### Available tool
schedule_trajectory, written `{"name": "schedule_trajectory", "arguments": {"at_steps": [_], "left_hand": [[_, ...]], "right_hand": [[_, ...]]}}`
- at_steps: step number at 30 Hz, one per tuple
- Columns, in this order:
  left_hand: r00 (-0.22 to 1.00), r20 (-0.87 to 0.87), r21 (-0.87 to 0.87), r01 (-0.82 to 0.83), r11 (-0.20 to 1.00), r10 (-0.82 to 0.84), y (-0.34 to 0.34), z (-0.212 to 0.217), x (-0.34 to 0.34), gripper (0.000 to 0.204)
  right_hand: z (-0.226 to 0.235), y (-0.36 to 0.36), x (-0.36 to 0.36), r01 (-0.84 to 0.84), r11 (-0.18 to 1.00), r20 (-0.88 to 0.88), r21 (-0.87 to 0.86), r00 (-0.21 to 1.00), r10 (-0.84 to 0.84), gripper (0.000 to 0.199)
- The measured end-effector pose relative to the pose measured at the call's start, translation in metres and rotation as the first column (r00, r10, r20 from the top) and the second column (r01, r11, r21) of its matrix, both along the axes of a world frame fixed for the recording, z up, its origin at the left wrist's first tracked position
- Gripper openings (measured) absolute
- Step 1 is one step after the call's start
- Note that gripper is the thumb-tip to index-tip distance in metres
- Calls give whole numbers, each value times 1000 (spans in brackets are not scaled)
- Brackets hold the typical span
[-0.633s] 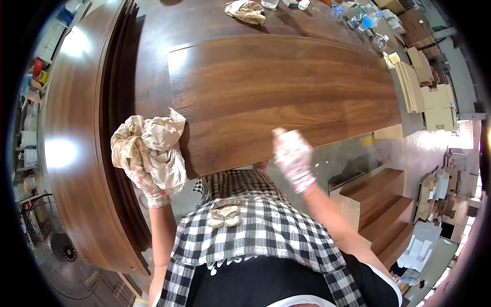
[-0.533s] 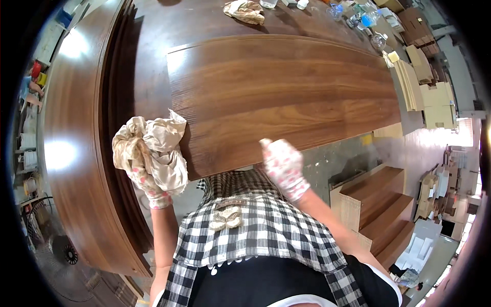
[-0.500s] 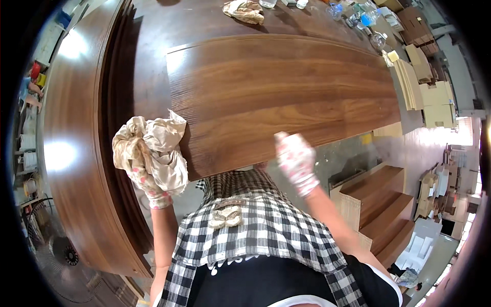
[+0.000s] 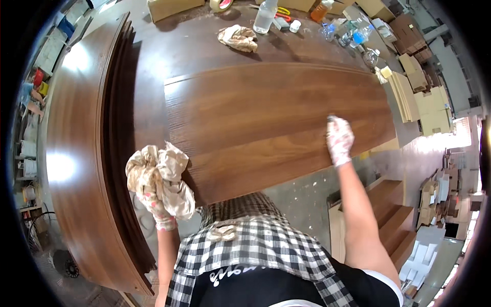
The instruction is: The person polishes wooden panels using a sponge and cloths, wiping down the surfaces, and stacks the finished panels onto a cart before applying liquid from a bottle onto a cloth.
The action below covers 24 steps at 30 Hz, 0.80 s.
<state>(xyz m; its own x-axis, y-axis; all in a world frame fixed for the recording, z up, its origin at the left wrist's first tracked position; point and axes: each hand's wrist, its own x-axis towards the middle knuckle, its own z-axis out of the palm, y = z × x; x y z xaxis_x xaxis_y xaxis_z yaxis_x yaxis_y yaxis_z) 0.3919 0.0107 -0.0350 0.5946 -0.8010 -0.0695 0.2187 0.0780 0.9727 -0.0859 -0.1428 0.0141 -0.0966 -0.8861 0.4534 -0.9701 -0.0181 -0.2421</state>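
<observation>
A brown wood-grain panel [image 4: 266, 117] lies across the table before me. At its left end, my left hand [image 4: 153, 203], in a patterned glove, is closed around a crumpled, stained beige cloth [image 4: 176, 197]. The cloth bunches up against the panel's near left corner and hides most of the fingers. Over the right part of the panel, near its front edge, is my right hand [image 4: 340, 139] in a white glove with pink spots. Its fingers are closed, and a small dark bit shows at the fingertips, too small to name.
Large brown panels [image 4: 76, 169] are stacked along the left. Behind the panel are another crumpled cloth [image 4: 238, 38], a clear bottle [image 4: 265, 18], a tape roll [image 4: 221, 5] and several bottles. Cartons [image 4: 432, 110] stand at the right, brown boards [image 4: 391, 220] lower down, a fan [image 4: 64, 263] lower left.
My right hand has moved right and farther out, from the panel's front edge to over its surface. My left hand with the cloth sits slightly lower in view as the whole view has shifted.
</observation>
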Motion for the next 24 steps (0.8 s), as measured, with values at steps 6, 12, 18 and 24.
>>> {"name": "schedule_trajectory", "arguments": {"at_steps": [6, 12, 18, 24], "left_hand": [[990, 18, 4, -140, 990, 140, 23, 15, -11, 32], [979, 13, -163, -198, 967, 203, 23, 15, -8, 41], [416, 891, -142, -121, 983, 180, 27, 41, -2, 35], [892, 334, -27, -314, 949, 305, 36, 71, -19, 19]], "right_hand": [[-29, -96, -76, 198, 967, -135, -159, 966, -220, 26], [-16, -128, 192, -369, 929, -79, -30, 927, 366, 13], [-14, -34, 318, -812, 580, 151, 63, 583, 798, 9], [-20, -114, 133, -333, 940, 88, -69, 937, 338, 11]]}}
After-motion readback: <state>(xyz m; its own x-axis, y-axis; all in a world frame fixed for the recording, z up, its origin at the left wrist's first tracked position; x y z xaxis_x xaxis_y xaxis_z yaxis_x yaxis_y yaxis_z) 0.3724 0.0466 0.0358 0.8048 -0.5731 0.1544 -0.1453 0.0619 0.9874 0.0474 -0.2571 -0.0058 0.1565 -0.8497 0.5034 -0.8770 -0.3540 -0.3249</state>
